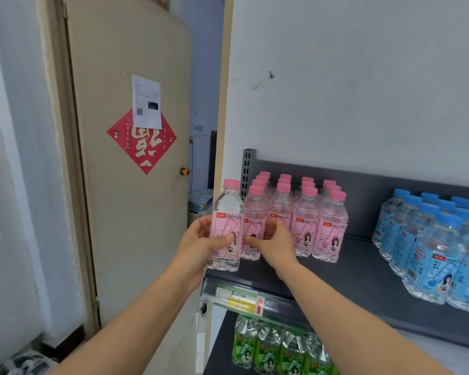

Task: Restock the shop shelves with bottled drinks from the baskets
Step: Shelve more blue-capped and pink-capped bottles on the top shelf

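Pink-capped clear plastic peach-soda bottle, upright, clamped in my left hand | my right hand curled round the front-row pink bottle at the left end of the dark grey metal shelf | risk, I judge: crowding this row topples neighbours, or the held bottle slips off the edge.

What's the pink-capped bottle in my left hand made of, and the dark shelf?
Peach soda bottle: likely thin clear plastic, see-through and glossy, with a printed pink label and matte pink cap. Shelf: probably painted metal, dark grey, matte, with a slotted upright.
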